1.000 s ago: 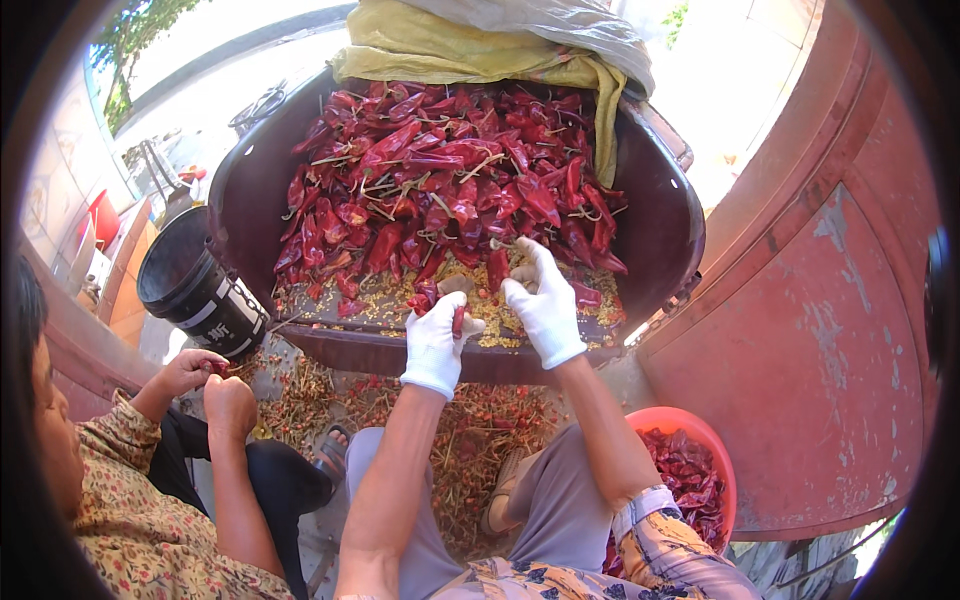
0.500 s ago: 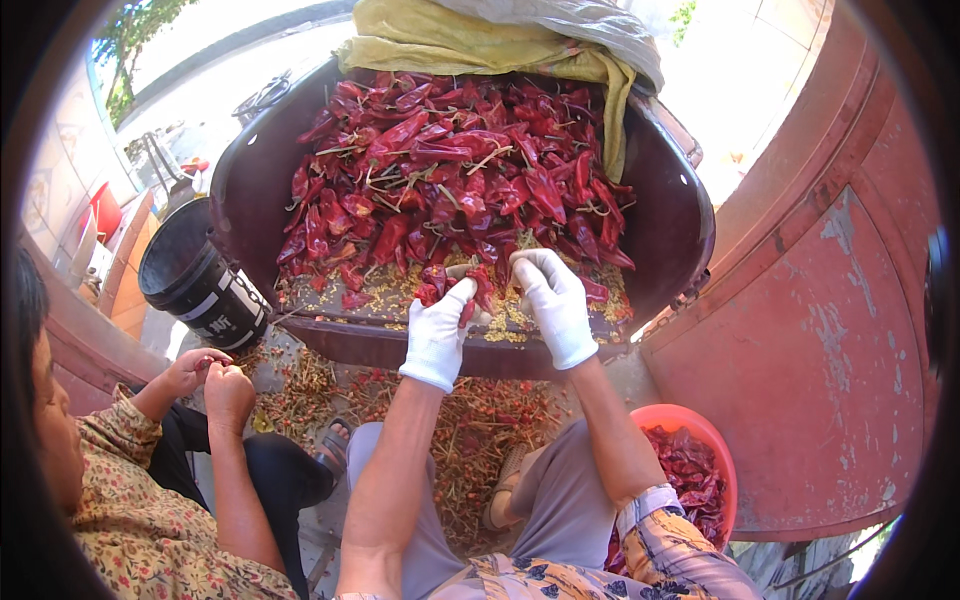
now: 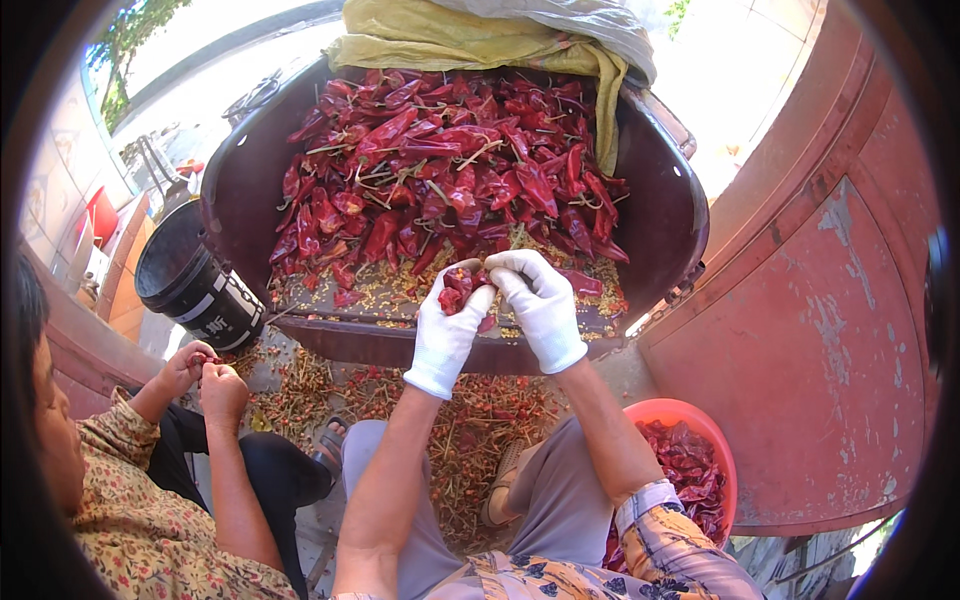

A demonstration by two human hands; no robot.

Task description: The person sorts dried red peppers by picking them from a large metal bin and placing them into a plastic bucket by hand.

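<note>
Your white-gloved left hand [image 3: 446, 325] points away from you, wrist low, thumb and fingers closed around a small bunch of red peppers [image 3: 460, 290]. Your white-gloved right hand [image 3: 535, 305] angles in beside it, fingers bent and tips against the bunch; whether they grip anything, you cannot tell from here. Both are above the near edge of a dark maroon bin [image 3: 345, 345]. Just beyond them lies a strip scattered with yellow seeds [image 3: 605, 270], then the heaped pepper pile [image 3: 430, 165], which limits room ahead. Open space remains above the bin's floor to either side of your hands. Nearer you and right of your right hand is a red basin [image 3: 728, 450] of peppers; well left of your left hand stands a black bucket [image 3: 225, 312]. Half a second ago your hands were apart; now the right has come leftward and they meet at the bunch.
</note>
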